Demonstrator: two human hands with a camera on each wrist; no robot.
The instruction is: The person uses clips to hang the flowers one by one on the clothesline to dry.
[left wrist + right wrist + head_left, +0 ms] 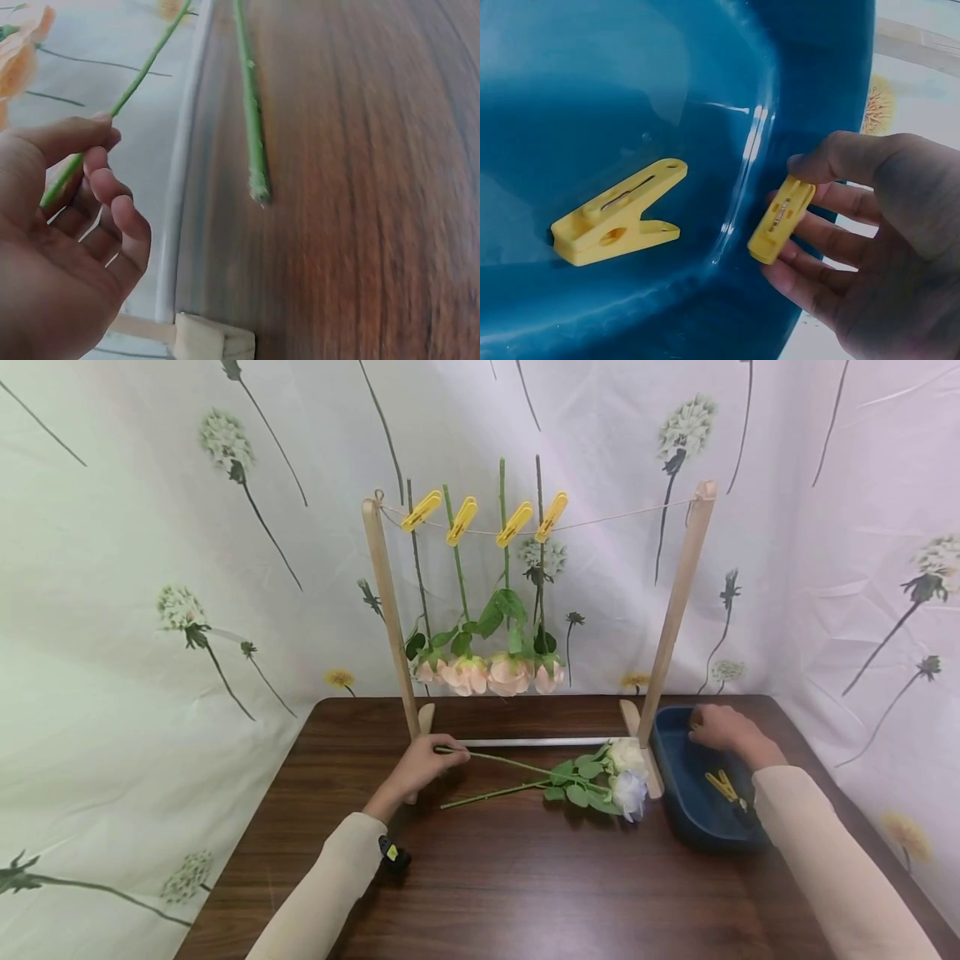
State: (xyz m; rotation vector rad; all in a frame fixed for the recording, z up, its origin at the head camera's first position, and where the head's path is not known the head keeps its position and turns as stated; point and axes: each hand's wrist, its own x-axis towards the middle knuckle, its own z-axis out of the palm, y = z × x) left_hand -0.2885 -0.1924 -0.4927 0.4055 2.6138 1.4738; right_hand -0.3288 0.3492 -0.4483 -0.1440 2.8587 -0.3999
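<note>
My left hand [424,765] pinches the end of a green rose stem [150,66] between thumb and forefinger, lifting it a little. A second stem [491,794] lies on the table beside it. Both run into leaves [579,777] below a creamy white rose [627,755] and a pale blue rose [629,795]; which bloom belongs to the pinched stem I cannot tell. Inside the blue basin [678,810], at its far side, my right hand [726,728] holds a yellow clothespin [781,219]. Another yellow clothespin [615,217] lies on the basin floor.
A wooden frame [678,610] with a string [618,518] across its top stands at the back. Several peach roses [510,675] hang head down from it by yellow clothespins [514,524]. A pale crossbar [525,742] runs low between the posts. Brown table [525,893] extends in front.
</note>
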